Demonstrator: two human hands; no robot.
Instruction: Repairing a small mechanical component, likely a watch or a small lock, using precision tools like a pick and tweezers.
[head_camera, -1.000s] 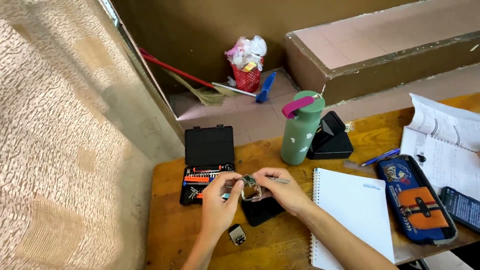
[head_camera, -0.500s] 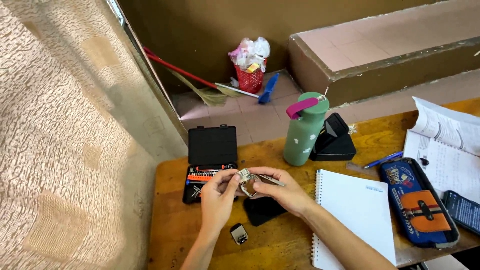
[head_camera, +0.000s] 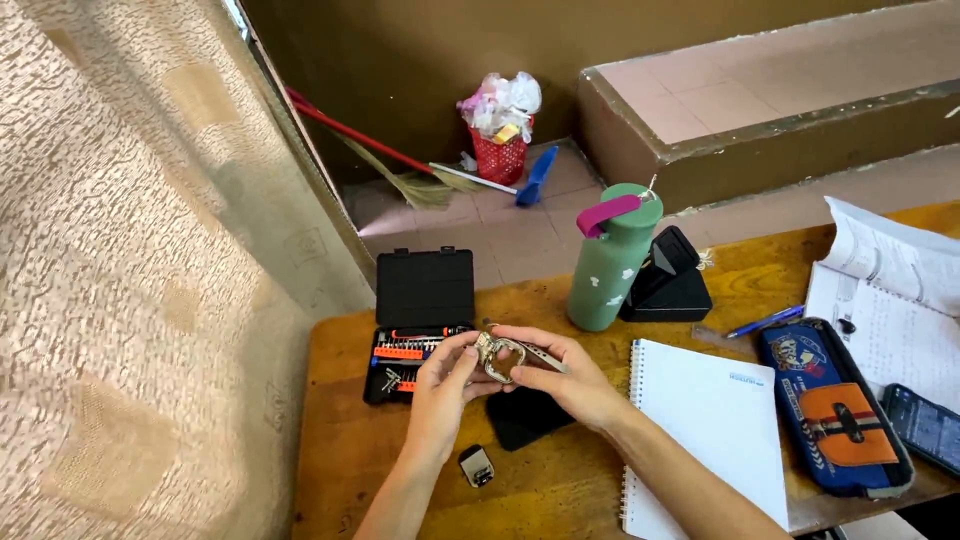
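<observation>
Far left: curtain (head_camera: 110, 300) with a mottled beige weave, hanging beside the wooden desk (head_camera: 340, 440). Beyond the desk, on the tiled floor: broom (head_camera: 400, 170) leaning by the wall, red waste basket (head_camera: 498, 155) stuffed with bags.

On the desk, left portion: black screwdriver bit case (head_camera: 420, 330), lid open and upright, orange and metal bits in rows in the tray.

Just right of the case, above the desk surface: left hand (head_camera: 443, 385), fingers closed on the left edge of a small metal wristwatch (head_camera: 497, 357). Watch held between both hands, raised off the desk, strap trailing to the right. Right hand (head_camera: 565, 375) pinching the watch from the right side, thumb and forefinger closed on it. Both hands touching the watch; exact grip on the underside not discernible.

Directly below the hands: flat black pad (head_camera: 525, 415) on the desk. Near the left forearm: small dark square part (head_camera: 476, 465), lying apart from the pad.

Centre right: green bottle (head_camera: 612, 260) with pink handle, upright, touching a black stand (head_camera: 668, 285). Further right: spiral notebook (head_camera: 715, 425), blue pen (head_camera: 765, 322), pencil case (head_camera: 830, 405), open papers (head_camera: 895, 300), phone (head_camera: 925, 425) at the edge.
</observation>
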